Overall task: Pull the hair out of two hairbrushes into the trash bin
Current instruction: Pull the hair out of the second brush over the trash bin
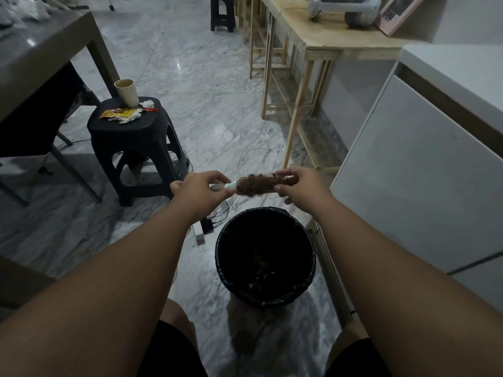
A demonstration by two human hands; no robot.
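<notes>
A round hairbrush (pixel 251 185) with a white handle and a head matted with brown hair is held level above the floor, just beyond the trash bin. My left hand (pixel 200 189) grips its white handle. My right hand (pixel 300 185) is at the far end of the head, fingers pinched on the brown hair there. The black trash bin (pixel 265 257), lined with a dark bag, stands on the floor below and nearer to me, with some bits of hair inside. No second hairbrush is in view.
A black plastic stool (pixel 136 148) with a cup (pixel 126 92) and wrappers stands at the left. A grey table (pixel 40 58) is at the far left, a wooden bench (pixel 313 47) behind, a white cabinet (pixel 422 172) at the right. A power strip (pixel 202 229) with cables lies left of the bin.
</notes>
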